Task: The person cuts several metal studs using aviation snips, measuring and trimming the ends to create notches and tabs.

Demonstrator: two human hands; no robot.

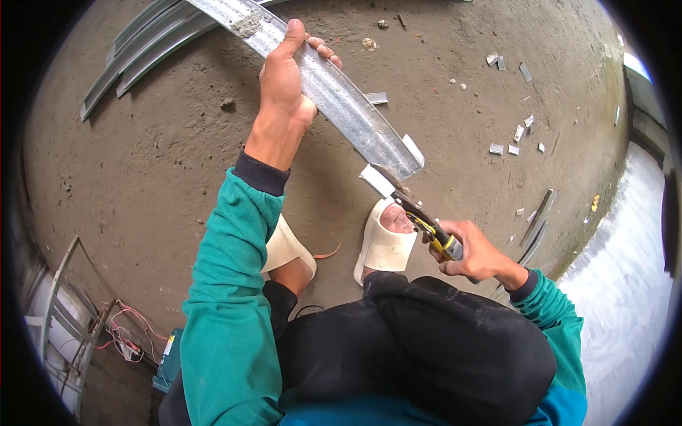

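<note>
My left hand (285, 82) is closed around a long galvanized metal channel (348, 106), thumb on its face and fingers over its far edge. The channel slants from the top left down toward the middle, with a bent flap (413, 151) at its near end. My right hand (477, 250) grips the yellow and black handles of a pair of tin snips (426, 221). Their jaws point up and left, at the channel's near end. A small bent metal tab (376, 180) shows at the jaws; whether it is still joined to the channel I cannot tell.
More metal channels (153, 46) lie stacked at the upper left. Small metal offcuts (518, 133) are scattered over the dirt floor (163, 170) on the right, with longer strips (538, 216) nearby. My feet in white slides (383, 245) stand below the channel. Reddish wires (131, 330) tangle at the lower left.
</note>
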